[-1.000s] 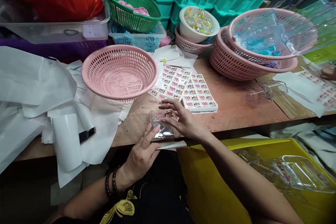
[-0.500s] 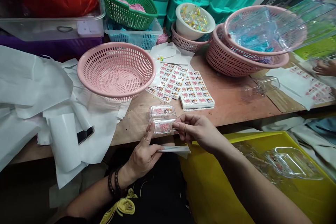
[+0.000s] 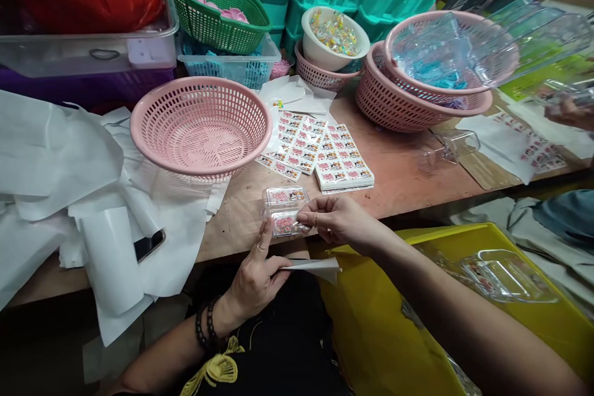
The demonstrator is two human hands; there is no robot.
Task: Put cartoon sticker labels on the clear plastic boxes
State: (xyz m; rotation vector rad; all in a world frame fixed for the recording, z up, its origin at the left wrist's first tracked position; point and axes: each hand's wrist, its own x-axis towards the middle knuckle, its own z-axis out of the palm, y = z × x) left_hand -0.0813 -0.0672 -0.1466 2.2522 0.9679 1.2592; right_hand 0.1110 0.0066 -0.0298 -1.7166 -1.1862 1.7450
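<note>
At the near desk edge the left hand (image 3: 257, 275) is pinching a glossy backing slip (image 3: 315, 267) and bracing the small clear clamshell box (image 3: 285, 211) with its thumb, while the right hand's (image 3: 341, 223) closed fingertips are pressing its sticker flat, sticker sheets (image 3: 343, 164) and a perforated pink basket (image 3: 200, 127) lying beyond.
</note>
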